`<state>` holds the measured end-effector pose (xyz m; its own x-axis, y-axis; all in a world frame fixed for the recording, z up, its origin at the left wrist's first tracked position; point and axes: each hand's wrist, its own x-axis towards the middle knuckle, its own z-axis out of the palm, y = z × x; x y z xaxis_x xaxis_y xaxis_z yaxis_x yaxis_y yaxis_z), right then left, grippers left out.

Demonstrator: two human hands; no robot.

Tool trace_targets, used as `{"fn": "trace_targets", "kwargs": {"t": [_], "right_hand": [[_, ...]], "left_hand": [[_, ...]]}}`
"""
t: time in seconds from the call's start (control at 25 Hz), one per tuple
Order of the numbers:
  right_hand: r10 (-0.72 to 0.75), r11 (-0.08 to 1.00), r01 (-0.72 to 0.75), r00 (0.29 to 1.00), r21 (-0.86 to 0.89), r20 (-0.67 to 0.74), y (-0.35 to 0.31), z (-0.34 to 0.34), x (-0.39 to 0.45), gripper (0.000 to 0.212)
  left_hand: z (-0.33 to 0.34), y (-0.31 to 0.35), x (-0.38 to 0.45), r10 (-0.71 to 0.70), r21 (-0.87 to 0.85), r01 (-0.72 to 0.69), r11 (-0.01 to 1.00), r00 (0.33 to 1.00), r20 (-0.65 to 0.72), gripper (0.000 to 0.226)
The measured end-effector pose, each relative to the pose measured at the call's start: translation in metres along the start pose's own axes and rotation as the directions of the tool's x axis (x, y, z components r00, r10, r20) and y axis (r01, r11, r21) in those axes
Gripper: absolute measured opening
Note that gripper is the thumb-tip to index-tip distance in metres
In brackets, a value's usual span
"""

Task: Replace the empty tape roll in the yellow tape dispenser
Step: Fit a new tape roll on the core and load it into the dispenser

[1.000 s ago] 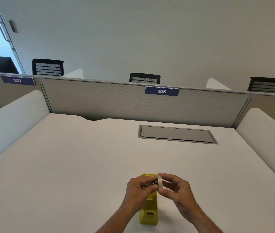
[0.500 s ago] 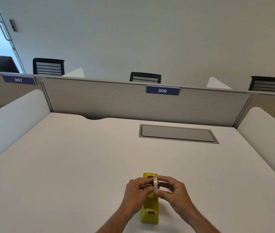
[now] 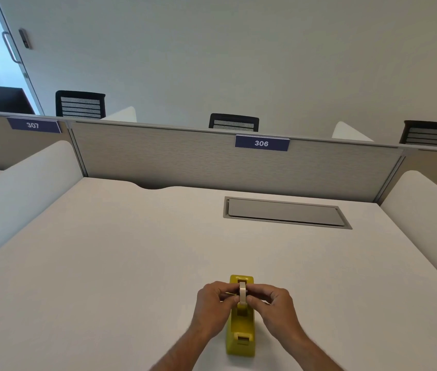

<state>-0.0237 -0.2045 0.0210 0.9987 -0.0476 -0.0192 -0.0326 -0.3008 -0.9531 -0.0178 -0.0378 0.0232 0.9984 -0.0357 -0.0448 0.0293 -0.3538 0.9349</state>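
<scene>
Cream tape roll pinched by left hand and right hand, over yellow plastic tape dispenser at 6 o'clock on white desk. Seemingly mid-seating; not fully dropped in, tape end unthreaded.

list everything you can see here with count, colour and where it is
yellow plastic tape dispenser: 1, yellow, near edge of desk, centre
tape roll: 1, off-white, on edge over the dispenser's slot, pinched from both sides
white desk: 1, white, fills the foreground
grey cable hatch: 1, grey, set in desk, far right
grey partition panel: 1, grey, behind desk
number signs: 2, dark blue, 306 and 307, on partition tops
black mesh chairs: 3, black, beyond partition
left hand: 1, left of roll
right hand: 1, right of roll
</scene>
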Motion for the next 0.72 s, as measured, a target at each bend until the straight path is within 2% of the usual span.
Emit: {"fn": "trace_targets", "kwargs": {"t": [0.12,0.36,0.52,0.72], "right_hand": [[-0.034,0.999,0.034,0.999,-0.042,-0.017,0.0,0.002,0.0,0.043],[-0.069,0.98,0.059,0.997,-0.19,-0.047,0.001,0.005,-0.001,0.029],[-0.045,0.979,0.03,0.997,-0.204,-0.07,0.004,0.006,-0.003,0.027],[-0.063,0.975,0.039,0.993,-0.219,-0.102,0.006,0.008,-0.003,0.037]], "left_hand": [[0.002,-0.003,0.002,-0.007,0.009,0.007,1.0,1.0,0.006,0.032],[0.006,-0.007,0.002,0.018,0.099,-0.018,0.995,1.0,0.008,0.032],[0.007,-0.009,0.001,0.056,0.151,-0.055,0.987,0.998,0.001,0.032],[0.008,-0.012,0.001,0.09,0.168,-0.083,0.982,0.995,-0.035,0.041]]}}
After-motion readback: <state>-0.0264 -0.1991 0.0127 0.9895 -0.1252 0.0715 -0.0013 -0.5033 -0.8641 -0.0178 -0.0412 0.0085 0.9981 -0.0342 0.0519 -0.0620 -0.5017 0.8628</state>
